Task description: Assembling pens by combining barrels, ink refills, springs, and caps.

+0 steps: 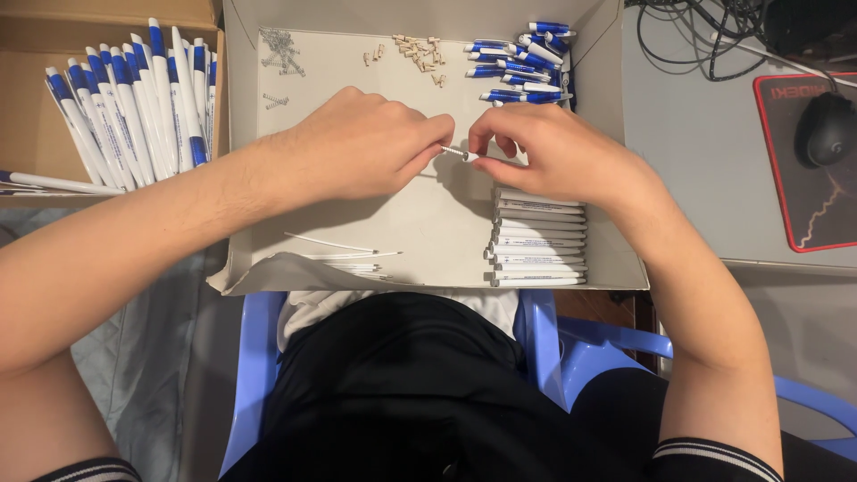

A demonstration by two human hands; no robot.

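shallow white cardboard tray (pixel 420 214) rests across the person's lap, above a blue plastic chair (pixel 544 344). both hands meet over its middle. the left hand (pixel 357 143) and the right hand (pixel 544 152) pinch a small spring-tipped pen part (pixel 459 153) between thumb and fingertips, fingers narrow and closed on it, one hand at each end. white pen barrels (pixel 538 241) lie stacked in the tray just below the right hand. blue pen caps (pixel 527 62) pile in the far right corner, tan small pieces (pixel 418 50) and metal springs (pixel 281 49) along the far edge, thin white refills (pixel 344 254) near the front. finished blue-and-white pens (pixel 134 98) fill a brown box to the left. a black mouse (pixel 826 128) sits on the desk at right.
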